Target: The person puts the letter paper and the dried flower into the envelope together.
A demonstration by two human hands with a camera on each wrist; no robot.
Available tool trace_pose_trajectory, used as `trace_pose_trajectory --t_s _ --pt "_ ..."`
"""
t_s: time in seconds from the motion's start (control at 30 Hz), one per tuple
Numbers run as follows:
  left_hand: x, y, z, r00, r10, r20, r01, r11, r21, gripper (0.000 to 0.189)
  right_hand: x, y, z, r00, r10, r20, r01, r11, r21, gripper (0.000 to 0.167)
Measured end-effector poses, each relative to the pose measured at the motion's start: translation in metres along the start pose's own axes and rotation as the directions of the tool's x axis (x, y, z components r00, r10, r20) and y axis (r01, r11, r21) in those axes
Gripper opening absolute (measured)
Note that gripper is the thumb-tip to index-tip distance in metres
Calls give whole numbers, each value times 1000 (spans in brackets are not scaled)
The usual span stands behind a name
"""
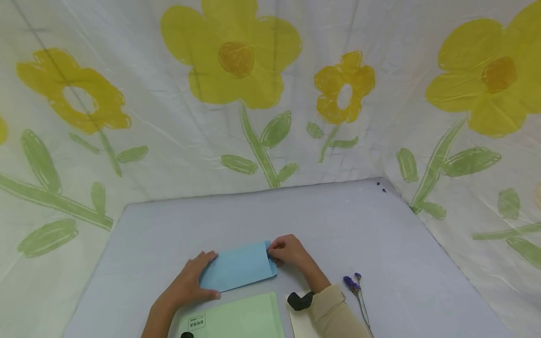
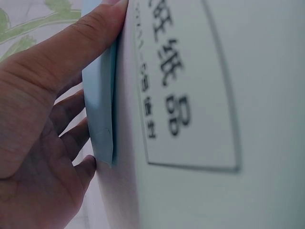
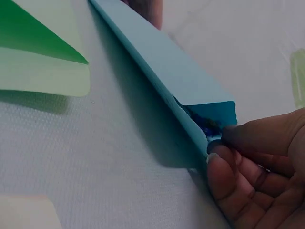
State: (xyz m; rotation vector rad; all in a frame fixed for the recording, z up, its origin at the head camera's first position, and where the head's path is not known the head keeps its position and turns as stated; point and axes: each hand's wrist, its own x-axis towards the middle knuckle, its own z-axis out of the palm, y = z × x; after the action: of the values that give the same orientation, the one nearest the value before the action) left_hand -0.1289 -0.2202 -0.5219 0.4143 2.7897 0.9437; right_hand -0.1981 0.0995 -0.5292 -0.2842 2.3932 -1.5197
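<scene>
Left grip (image 1: 190,281): spread across the left end of the blue envelope (image 1: 238,267), thumb at its near edge and fingers at its far edge. The blue envelope lies over the bench (image 1: 203,225) with its open mouth to the right; whether it rests flat along its whole length cannot be told. Just on its near side is the green envelope (image 1: 241,319), printed with a boxed label (image 1: 196,322). Nearer the person than the blue envelope's right end is cream paper (image 1: 297,324), partly covered by a sleeve (image 1: 340,314). Right grip (image 1: 289,251): thumb and fingers together at the blue envelope's mouth, apparently pinching a dark blue cluster (image 3: 205,125) that shows just inside; the fingertips hide the rest. Well to the right of the blue envelope, and nearer the person, lie purple flowers (image 1: 351,283) on thin stems. Possible faults: the mouth may crease or tear if the right fingers catch its edge; the cluster may crumble if squeezed; the blue envelope may slide or buckle if the left grip bears too lightly or pushes inward.
</scene>
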Motion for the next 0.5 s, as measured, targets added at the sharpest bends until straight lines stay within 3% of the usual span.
trace_pose_trajectory --t_s 0.27,0.5 --pt "0 -1 0 1000 4 3 -4 1000 -1 111 -2 2 -6 999 45 7 -46 995 94 16" --pt "0 -3 1 1000 1 3 -2 1000 6 111 -4 1 -11 993 67 93 -72 996 57 19"
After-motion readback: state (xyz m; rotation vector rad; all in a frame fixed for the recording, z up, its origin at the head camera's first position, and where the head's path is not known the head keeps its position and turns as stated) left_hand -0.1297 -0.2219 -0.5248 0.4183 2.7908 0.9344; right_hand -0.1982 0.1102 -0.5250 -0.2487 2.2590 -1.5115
